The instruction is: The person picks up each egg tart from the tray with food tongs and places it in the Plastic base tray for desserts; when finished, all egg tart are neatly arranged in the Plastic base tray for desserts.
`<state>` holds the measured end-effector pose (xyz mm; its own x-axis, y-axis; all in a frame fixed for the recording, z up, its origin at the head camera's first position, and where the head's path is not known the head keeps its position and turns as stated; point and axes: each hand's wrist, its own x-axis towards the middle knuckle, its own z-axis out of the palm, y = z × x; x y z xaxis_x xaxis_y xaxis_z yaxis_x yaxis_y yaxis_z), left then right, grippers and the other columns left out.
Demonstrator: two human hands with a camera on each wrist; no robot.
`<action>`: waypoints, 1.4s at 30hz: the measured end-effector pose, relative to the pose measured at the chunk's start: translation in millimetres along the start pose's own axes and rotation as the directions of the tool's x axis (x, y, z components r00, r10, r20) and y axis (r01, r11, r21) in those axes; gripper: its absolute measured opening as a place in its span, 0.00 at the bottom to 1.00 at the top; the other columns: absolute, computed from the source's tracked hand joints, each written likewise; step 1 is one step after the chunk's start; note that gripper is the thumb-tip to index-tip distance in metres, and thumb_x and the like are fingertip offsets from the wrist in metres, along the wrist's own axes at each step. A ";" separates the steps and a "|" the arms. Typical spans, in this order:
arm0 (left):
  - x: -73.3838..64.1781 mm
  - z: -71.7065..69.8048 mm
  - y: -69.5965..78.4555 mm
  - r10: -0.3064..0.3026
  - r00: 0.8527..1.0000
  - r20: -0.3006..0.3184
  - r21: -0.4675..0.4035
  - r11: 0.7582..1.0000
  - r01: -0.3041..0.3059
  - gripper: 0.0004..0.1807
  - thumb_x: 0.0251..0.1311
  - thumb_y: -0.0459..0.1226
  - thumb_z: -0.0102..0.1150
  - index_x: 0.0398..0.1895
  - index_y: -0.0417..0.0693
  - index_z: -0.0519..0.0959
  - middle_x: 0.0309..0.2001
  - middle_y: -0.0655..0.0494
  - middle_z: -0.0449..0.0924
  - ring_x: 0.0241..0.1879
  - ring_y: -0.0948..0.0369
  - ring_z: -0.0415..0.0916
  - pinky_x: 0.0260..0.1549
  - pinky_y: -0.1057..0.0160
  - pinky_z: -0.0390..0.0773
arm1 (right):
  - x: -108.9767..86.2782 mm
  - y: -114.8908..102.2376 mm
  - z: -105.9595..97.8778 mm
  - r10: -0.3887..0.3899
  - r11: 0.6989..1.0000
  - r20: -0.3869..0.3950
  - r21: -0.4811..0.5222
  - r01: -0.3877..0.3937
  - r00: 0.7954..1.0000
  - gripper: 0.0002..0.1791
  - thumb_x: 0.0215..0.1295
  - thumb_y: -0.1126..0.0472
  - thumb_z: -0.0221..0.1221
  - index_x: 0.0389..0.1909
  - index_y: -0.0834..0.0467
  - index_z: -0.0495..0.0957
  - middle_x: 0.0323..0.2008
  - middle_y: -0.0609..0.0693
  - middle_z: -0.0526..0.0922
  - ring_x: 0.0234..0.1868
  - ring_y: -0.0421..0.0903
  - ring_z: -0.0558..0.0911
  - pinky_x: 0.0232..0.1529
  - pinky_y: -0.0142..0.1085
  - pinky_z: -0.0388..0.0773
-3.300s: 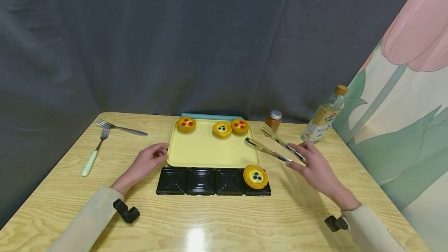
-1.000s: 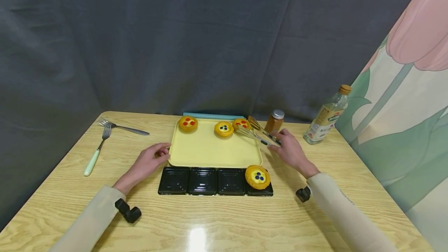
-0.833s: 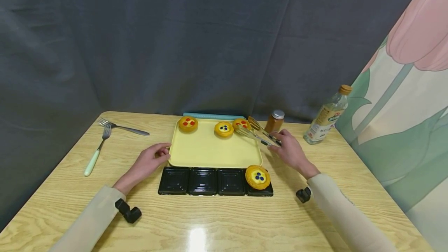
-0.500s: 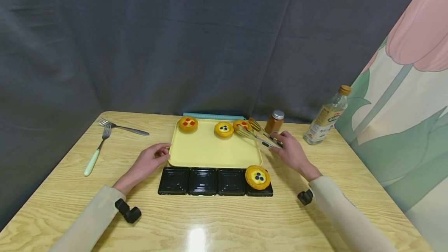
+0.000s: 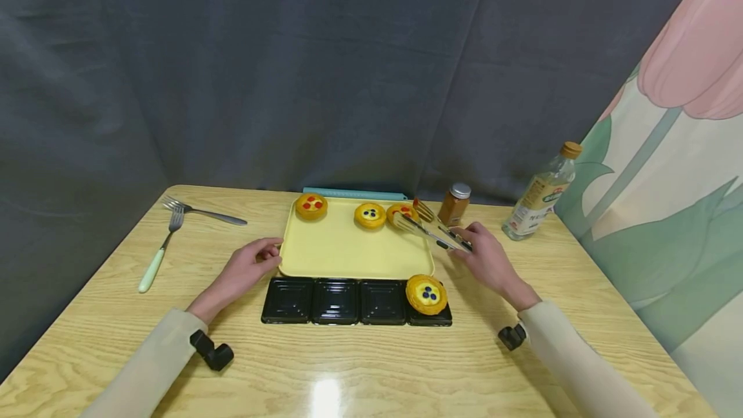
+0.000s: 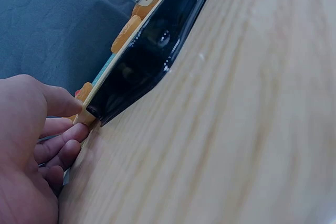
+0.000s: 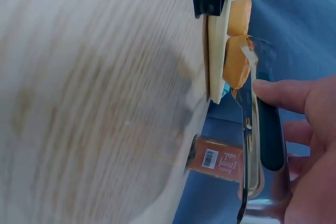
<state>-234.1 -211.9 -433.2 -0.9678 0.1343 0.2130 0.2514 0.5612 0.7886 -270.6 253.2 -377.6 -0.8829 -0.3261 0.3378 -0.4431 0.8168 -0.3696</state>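
Observation:
My left hand (image 5: 248, 269) pinches the left edge of a yellow tray (image 5: 348, 253) between thumb and fingers, as the left wrist view shows. My right hand (image 5: 490, 257) holds metal tongs (image 5: 432, 235) with dark grips (image 7: 269, 129). Their ends stand on either side of a red-dotted tart (image 5: 400, 213) at the tray's back right. Left of it on the tray sits a blue-dotted tart (image 5: 369, 215), and another red-dotted tart (image 5: 311, 206) is in the back left corner. A larger blue-dotted tart (image 5: 426, 294) rests in the rightmost compartment of a black tray (image 5: 335, 302) in front.
Behind the tongs stands a spice jar (image 5: 455, 204) with a silver lid; farther right is a tall clear bottle (image 5: 538, 192). Two forks lie at the left, one with a green handle (image 5: 152, 269). A blue strip (image 5: 355, 194) runs behind the yellow tray, before a dark curtain (image 5: 290, 69).
From the right of the yellow tray, my right hand has brought the tongs in to the red-dotted tart, then shifted slightly back toward me. My left hand stays on the tray edge.

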 end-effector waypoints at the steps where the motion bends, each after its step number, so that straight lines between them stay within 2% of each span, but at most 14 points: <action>1: 0.1 -0.2 0.0 0.000 1.000 -0.001 0.001 1.000 0.000 0.22 0.70 0.32 0.59 0.64 0.32 0.74 0.44 0.50 0.78 0.44 0.55 0.73 0.46 0.54 0.73 | -1.0 -0.7 -0.5 -0.004 1.000 -0.003 -0.002 0.004 1.000 0.25 0.62 0.68 0.68 0.60 0.71 0.77 0.40 0.61 0.75 0.32 0.51 0.70 0.34 0.43 0.67; 21: 0.1 -0.8 -1.0 0.017 1.000 0.002 0.006 1.000 -0.018 0.22 0.70 0.33 0.59 0.64 0.32 0.74 0.44 0.51 0.78 0.44 0.56 0.73 0.45 0.56 0.73 | -30.0 0.7 -7.3 -0.023 1.000 -0.001 -0.010 0.023 1.000 0.26 0.63 0.67 0.68 0.61 0.70 0.77 0.40 0.60 0.76 0.31 0.47 0.69 0.32 0.40 0.67; 33: 0.5 -0.2 -2.1 0.016 1.000 0.000 0.006 1.000 -0.016 0.22 0.70 0.33 0.59 0.64 0.33 0.74 0.44 0.51 0.77 0.44 0.56 0.73 0.45 0.57 0.73 | -46.6 -10.8 -8.7 -0.069 0.998 -0.015 0.003 0.069 0.997 0.26 0.62 0.68 0.68 0.61 0.69 0.78 0.40 0.56 0.76 0.29 0.45 0.68 0.29 0.36 0.67; 42: 0.4 0.6 -2.0 0.014 1.000 -0.005 0.013 1.000 -0.014 0.22 0.70 0.32 0.59 0.64 0.32 0.74 0.44 0.51 0.78 0.44 0.55 0.73 0.45 0.55 0.73 | -59.0 -20.7 -13.3 -0.055 0.998 -0.006 0.011 0.056 0.998 0.26 0.63 0.68 0.68 0.62 0.67 0.77 0.42 0.55 0.76 0.33 0.47 0.70 0.31 0.37 0.66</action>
<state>-235.0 -212.5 -435.1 -0.9641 0.1383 0.2265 0.2645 0.5696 0.7782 -207.3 261.9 -378.4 -0.8561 -0.3682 0.3627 -0.4932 0.7919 -0.3601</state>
